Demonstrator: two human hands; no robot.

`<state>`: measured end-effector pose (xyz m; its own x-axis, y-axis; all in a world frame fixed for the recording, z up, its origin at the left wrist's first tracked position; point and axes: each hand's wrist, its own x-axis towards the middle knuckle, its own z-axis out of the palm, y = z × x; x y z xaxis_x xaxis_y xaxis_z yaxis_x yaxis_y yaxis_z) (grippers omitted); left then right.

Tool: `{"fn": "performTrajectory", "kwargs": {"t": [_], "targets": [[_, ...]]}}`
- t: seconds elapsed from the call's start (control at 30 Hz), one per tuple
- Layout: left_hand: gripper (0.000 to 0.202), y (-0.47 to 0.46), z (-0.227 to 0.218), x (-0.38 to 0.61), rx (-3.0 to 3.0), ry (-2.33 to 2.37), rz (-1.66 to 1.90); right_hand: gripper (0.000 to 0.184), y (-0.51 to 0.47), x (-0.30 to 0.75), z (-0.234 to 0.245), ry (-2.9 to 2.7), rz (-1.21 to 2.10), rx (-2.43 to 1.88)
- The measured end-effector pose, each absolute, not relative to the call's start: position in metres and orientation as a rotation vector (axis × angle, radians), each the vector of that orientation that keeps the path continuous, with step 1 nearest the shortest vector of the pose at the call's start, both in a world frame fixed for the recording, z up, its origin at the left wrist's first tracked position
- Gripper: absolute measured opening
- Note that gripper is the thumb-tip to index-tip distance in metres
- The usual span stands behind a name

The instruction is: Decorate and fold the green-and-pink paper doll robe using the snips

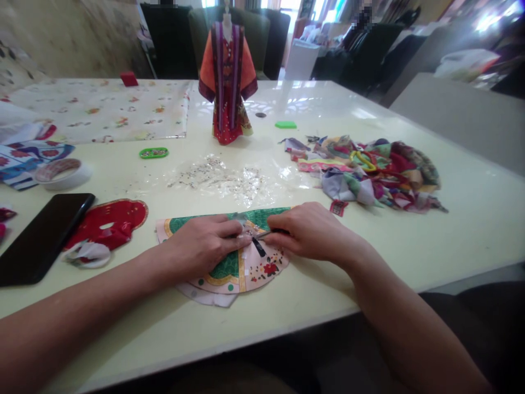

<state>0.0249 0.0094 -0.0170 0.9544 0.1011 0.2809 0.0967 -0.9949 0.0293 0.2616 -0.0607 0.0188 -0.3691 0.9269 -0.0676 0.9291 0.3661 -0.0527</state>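
A small fan-shaped fabric piece point(229, 271), green and cream with flower print and gold trim, lies near the table's front edge. My left hand point(203, 243) rests on it, fingers pressed together at its middle. My right hand point(307, 230) is closed on a thin dark-tipped tool point(259, 246) whose tip touches the fabric between both hands.
A dressed doll figure point(228, 82) stands at the back centre. A scrap-fabric pile with yellow scissors point(369, 172) lies to the right. Loose beads on plastic point(223, 178) sit ahead. A black phone point(41, 235), a red fabric piece point(109, 221), a tape roll point(63, 172) and patterned cloth point(106, 109) are left.
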Motion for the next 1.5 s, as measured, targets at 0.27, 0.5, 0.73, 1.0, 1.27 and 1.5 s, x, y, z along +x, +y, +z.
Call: {"fn": "performTrajectory", "kwargs": {"t": [0.27,0.5,0.73,1.0,1.27,1.5], "targets": [[0.028,0.008,-0.017,0.025,3.15,0.198,0.355,0.036,-0.06,0.261,0.016,2.574,-0.071,1.768],[0.028,0.01,-0.022,0.02,3.076,0.254,0.471,0.035,-0.057,0.256,0.015,2.512,-0.092,1.794],[0.033,0.007,-0.015,0.027,3.227,0.143,0.316,0.034,-0.057,0.257,0.015,2.517,-0.094,1.795],[0.035,0.009,-0.014,0.025,2.892,0.358,0.407,0.034,-0.058,0.263,0.018,2.56,-0.124,1.83],[0.038,0.017,-0.018,0.019,2.821,0.373,0.503,0.035,-0.057,0.273,0.022,2.596,-0.157,1.926],[0.036,0.013,-0.015,0.02,2.752,0.48,0.569,0.034,-0.05,0.281,0.016,2.56,-0.151,2.039]]}}
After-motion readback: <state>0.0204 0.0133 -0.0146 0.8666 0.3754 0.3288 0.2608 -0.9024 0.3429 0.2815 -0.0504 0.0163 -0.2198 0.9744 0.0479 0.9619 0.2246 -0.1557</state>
